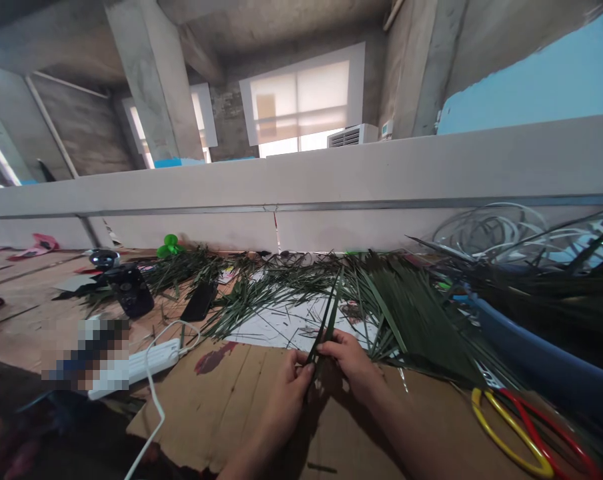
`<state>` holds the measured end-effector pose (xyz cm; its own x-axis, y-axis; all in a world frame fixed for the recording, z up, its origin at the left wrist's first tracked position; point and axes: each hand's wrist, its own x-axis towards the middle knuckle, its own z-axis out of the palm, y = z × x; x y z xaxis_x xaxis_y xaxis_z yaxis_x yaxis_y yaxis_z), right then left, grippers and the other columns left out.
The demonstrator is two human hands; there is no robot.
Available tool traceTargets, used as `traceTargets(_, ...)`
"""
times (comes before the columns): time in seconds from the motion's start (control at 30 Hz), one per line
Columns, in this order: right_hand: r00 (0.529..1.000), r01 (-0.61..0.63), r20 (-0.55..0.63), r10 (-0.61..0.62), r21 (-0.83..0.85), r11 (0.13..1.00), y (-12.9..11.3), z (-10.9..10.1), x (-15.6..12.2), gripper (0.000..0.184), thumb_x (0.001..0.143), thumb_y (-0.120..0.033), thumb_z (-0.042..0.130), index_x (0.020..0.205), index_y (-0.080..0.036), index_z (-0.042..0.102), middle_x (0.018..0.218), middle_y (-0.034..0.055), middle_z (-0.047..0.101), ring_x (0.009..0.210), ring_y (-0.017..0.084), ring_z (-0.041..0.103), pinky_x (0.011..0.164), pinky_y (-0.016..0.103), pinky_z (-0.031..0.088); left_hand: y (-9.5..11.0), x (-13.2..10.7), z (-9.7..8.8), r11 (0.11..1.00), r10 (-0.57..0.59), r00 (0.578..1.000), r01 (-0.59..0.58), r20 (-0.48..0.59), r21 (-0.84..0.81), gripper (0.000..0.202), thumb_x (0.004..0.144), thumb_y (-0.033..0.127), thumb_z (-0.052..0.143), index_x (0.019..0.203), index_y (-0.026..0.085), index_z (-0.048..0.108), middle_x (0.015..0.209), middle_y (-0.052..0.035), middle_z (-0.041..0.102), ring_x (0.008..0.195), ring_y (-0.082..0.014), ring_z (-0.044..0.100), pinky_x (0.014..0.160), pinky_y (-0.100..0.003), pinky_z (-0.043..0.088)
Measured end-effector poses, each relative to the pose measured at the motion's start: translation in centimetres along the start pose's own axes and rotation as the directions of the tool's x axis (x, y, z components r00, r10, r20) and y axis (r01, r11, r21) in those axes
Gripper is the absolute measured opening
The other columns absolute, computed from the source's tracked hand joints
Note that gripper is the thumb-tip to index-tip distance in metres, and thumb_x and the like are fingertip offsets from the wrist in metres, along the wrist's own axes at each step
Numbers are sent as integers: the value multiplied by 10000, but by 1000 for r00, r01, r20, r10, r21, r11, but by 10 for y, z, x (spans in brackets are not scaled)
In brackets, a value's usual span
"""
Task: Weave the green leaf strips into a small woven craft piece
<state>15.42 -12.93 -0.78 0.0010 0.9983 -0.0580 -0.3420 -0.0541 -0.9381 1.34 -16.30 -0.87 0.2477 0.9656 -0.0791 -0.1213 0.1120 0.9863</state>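
Green palm leaflet (327, 319) btwn fingers (334, 348)

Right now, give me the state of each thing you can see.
Left hand, pinching the palm leaf strip
Right hand, pinching the same strip
Palm fronds, piled across white paper
Power strip, lying flat, cord attached
Phone, lying flat
Window blind, mostly lowered

The bare left hand (286, 407) and right hand (349, 363) are held close together at centre, with the fingers (331, 347) curled and pinched inward. The left forearm (249, 457) and right forearm (411, 440) are angled in from below, apparently resting low, partly dimmed by shadow.
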Motion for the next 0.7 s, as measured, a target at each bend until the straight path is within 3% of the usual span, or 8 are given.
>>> traceTargets(0.13,992,66,-115,-57,75,995,1,-2,5,181,529,-239,719,693,-181,668,627,-8,659,565,132,539,537,233,406,1,-2,0,998,-2,1000,0,24,65,420,733,572,681,821,221,466,567,84,436,501,-100,367,526,-240,281)
traceTargets(0.37,950,200,-266,-163,120,972,-10,-9,10,140,554,-244,694,680,-206,644,605,-40,631,549,132,527,519,233,400,-5,-1,-2,981,98,995,-103,34,167,359,769,522,658,755,212,477,658,50,442,607,-123,376,594,-254,313)
traceTargets(0.57,911,316,-336,-240,193,929,-22,-27,21,181,521,-232,712,694,-203,670,640,-35,677,583,152,563,581,256,451,-8,-2,-8,984,38,993,-56,109,172,478,715,638,686,746,220,456,589,80,376,564,-113,296,553,-244,249)
traceTargets(0.7,876,346,-418,-239,202,916,-28,-41,29,160,508,-218,711,656,-202,653,572,-56,642,499,118,507,509,235,403,-7,-5,-16,987,2,988,-27,153,161,518,707,668,711,757,211,472,615,75,389,577,-107,303,558,-234,251)
